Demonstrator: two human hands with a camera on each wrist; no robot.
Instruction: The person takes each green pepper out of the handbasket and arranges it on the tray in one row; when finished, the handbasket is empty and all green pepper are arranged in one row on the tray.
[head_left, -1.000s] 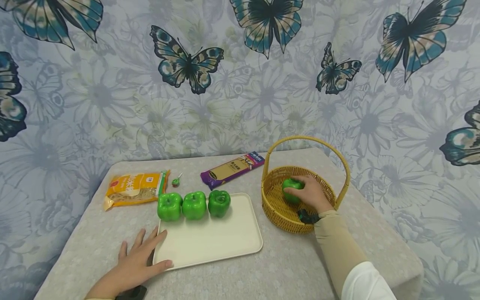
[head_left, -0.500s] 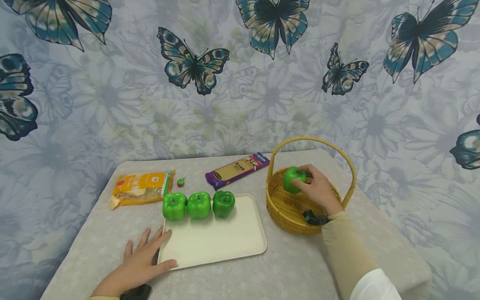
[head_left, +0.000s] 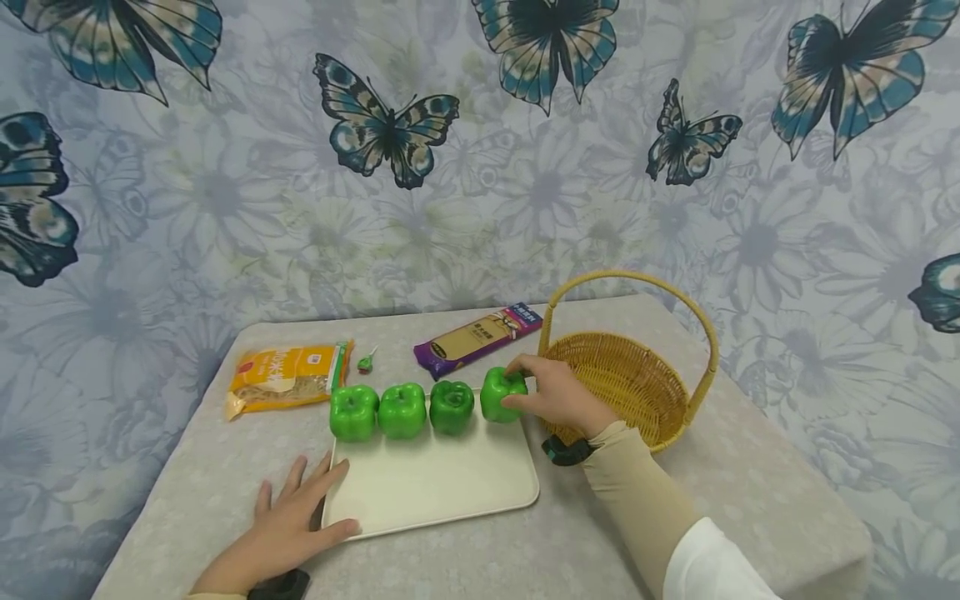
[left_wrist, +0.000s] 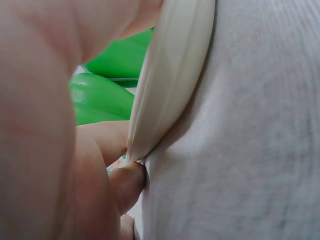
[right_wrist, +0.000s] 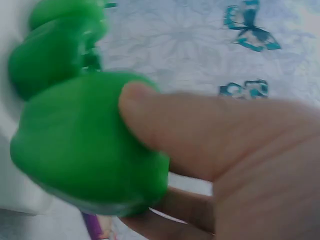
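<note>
My right hand (head_left: 558, 393) grips a green bell pepper (head_left: 498, 395) at the back right corner of the cream tray (head_left: 435, 492). In the right wrist view, thumb and fingers pinch that bell pepper (right_wrist: 85, 145) from both sides. Three more green bell peppers, among them a darker one (head_left: 452, 407), stand in a row along the tray's back edge, left of the held one. My left hand (head_left: 281, 529) rests with spread fingers at the tray's left edge. The left wrist view shows its fingers touching the tray's rim (left_wrist: 170, 85).
The wicker basket (head_left: 630, 379) with a tall handle stands right of the tray, partly behind my right forearm. Behind the tray lie an orange bag of grain (head_left: 285, 377), a small green-wrapped lollipop (head_left: 365, 364) and a purple packet (head_left: 477, 339). A patterned wall backs the table.
My right hand has lifted the bell pepper out of the basket and carried it left to the tray's back right corner. The left hand stays at the tray's edge.
</note>
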